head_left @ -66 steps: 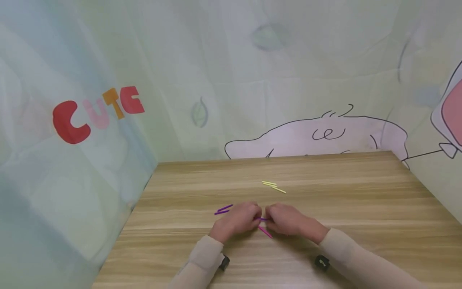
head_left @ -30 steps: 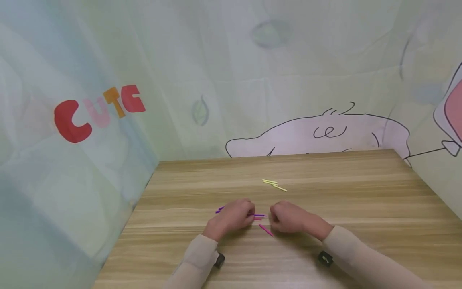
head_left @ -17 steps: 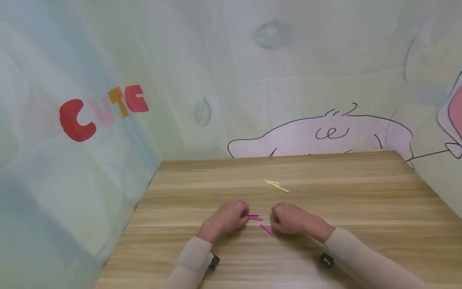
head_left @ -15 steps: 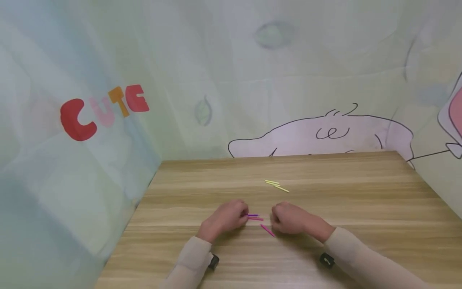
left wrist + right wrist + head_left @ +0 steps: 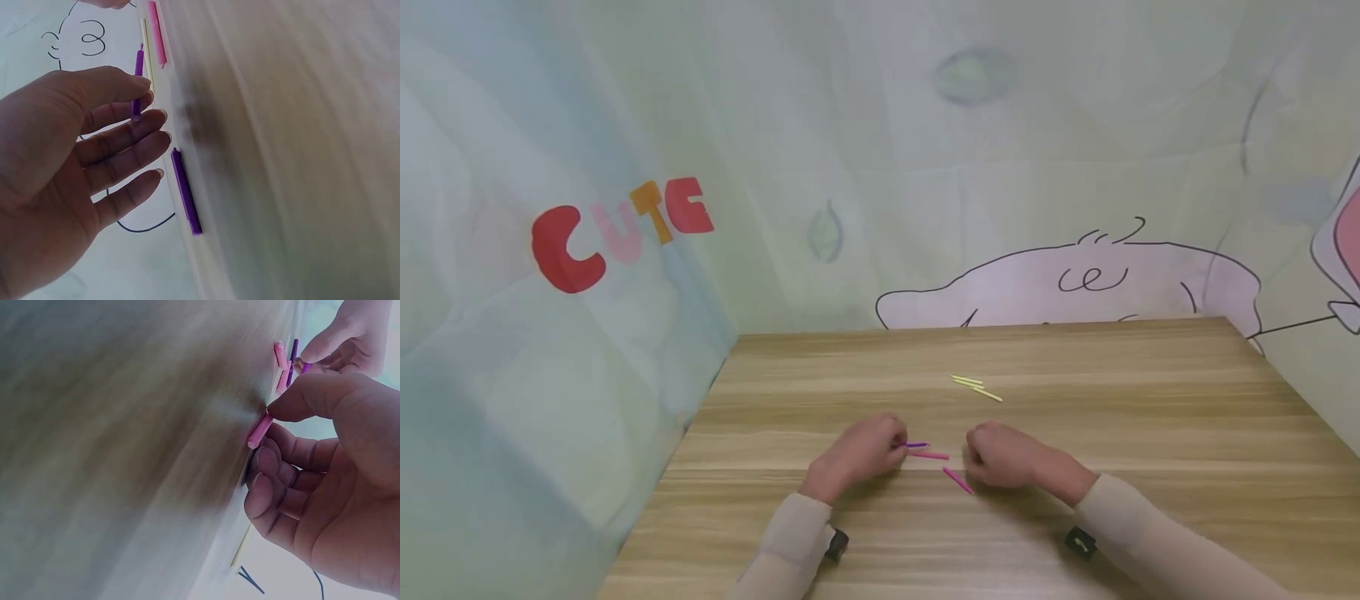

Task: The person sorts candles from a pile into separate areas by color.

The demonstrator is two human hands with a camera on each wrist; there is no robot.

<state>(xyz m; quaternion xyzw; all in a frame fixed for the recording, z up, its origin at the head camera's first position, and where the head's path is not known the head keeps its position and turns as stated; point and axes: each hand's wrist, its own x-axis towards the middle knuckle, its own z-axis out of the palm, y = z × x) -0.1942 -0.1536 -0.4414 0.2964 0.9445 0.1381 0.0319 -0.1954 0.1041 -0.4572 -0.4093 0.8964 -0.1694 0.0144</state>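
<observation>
My left hand (image 5: 859, 450) pinches a purple candle (image 5: 137, 81), thin and wick-tipped, between thumb and index finger; its other fingers are loosely spread. Beneath that hand lies another purple candle (image 5: 187, 194) on the table, hidden from the head view. My right hand (image 5: 1006, 454) pinches a pink candle (image 5: 260, 431) between thumb and index finger, the remaining fingers curled; the head view hides this candle. Between the hands, one pink candle (image 5: 929, 456) lies near the left fingertips. A slanted pink candle (image 5: 957, 480) lies nearer the right hand.
Three yellow candles (image 5: 976, 387) lie farther back on the wood-grained table (image 5: 820, 367). Behind and to the left hangs a printed cloth (image 5: 775, 125) that borders the table's far and left edges.
My left hand has drawn leftward, away from the right, with the purple candle, uncovering a pink candle. It now covers the purple candles at left. The right hand has barely moved.
</observation>
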